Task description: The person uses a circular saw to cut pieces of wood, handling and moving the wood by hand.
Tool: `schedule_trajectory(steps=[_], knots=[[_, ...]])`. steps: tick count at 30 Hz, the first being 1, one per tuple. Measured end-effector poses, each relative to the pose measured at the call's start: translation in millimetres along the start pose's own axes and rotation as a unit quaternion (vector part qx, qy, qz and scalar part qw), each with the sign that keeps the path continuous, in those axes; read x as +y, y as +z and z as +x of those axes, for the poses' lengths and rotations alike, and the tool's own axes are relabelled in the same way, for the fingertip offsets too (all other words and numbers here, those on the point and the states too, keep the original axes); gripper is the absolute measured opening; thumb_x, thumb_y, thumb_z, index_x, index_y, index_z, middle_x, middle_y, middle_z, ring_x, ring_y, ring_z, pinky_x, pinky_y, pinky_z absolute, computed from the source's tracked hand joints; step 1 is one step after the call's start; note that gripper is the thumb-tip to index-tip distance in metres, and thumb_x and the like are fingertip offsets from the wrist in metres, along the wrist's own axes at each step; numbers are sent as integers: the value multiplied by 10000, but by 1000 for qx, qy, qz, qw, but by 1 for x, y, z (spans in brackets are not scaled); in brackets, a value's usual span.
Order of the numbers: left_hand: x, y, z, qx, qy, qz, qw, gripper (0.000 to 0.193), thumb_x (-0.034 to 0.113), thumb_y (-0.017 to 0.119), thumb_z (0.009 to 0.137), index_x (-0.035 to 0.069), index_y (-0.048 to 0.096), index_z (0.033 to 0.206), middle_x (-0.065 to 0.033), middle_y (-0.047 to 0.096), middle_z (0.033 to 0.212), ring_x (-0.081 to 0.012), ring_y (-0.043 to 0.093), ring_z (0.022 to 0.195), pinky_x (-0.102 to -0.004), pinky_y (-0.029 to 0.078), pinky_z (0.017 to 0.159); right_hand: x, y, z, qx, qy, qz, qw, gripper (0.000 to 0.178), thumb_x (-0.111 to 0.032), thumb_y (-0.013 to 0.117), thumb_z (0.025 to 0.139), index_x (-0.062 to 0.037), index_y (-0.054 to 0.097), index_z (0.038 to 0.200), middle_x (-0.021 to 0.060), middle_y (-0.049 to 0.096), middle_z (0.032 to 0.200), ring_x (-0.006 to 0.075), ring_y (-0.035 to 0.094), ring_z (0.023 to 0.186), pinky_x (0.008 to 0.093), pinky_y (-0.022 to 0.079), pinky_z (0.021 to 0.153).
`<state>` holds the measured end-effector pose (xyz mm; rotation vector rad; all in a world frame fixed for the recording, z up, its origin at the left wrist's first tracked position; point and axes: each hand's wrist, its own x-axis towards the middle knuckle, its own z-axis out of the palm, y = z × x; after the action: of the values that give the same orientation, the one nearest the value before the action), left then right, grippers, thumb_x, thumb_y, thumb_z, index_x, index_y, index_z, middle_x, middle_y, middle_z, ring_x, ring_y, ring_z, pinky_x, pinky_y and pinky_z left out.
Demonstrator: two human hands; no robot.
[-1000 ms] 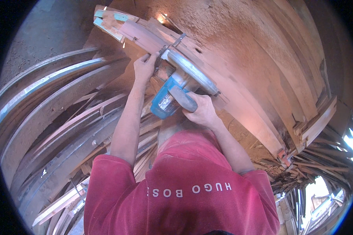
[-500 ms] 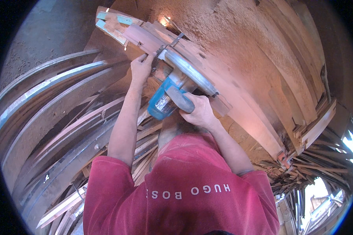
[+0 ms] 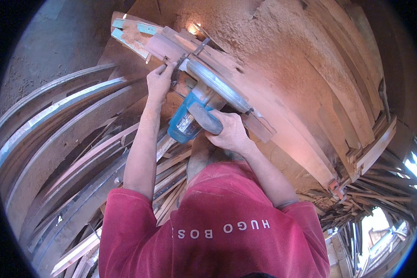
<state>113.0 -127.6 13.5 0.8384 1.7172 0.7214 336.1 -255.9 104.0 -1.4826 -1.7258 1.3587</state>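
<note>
Circ saw [image 3: 200,94] prob. heavy, rigid; best held by rear handle [image 3: 205,119], R hand [image 3: 231,131] wrapped round it. L hand [image 3: 159,84], fingers bent, by saw's front; can't tell grip.

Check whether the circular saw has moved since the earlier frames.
Yes: the circular saw has moved left along the long board, farther from the orange piece at the board's right end.
</note>
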Motion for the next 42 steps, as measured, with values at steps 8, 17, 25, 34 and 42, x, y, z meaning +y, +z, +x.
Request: schedule_trajectory(steps=[8,17,25,34,42], knots=[[16,-10,10,-4,6,11,1000,321,281,724,925,-35,750,879,2,619,709,-63,537,607,-254,439,537,-4,8,19,16,-10,-11,1000,426,-169,785,683,-48,660,1071,199,704,917,401,686,860,461,562,755],[23,-21,23,-12,-19,25,999,305,264,717,935,-39,731,897,-6,618,721,-68,551,588,-255,456,490,-12,12,36,14,-5,-2,1000,342,-175,768,707,-77,650,1013,165,697,880,390,682,821,460,557,716],[27,-34,36,7,-26,-25,999,310,268,732,923,-41,749,947,-13,648,770,-71,581,648,-259,471,541,-22,20,54,-8,9,-2,1000,350,-112,753,689,-44,661,1020,179,686,912,397,677,843,426,554,742],[35,-44,59,-17,-54,-27,998,350,268,735,927,-49,737,1075,-18,655,786,-77,583,648,-245,476,546,-28,25,74,4,7,-4,1000,333,-120,761,692,-58,666,1005,161,682,876,381,678,801,427,550,696],[25,-63,77,-32,-60,-13,998,513,266,752,920,-108,651,1256,-83,699,932,-101,625,766,-248,497,642,-36,34,88,-3,19,-9,1000,307,-193,781,718,-64,647,963,168,693,855,377,679,803,457,542,695]])
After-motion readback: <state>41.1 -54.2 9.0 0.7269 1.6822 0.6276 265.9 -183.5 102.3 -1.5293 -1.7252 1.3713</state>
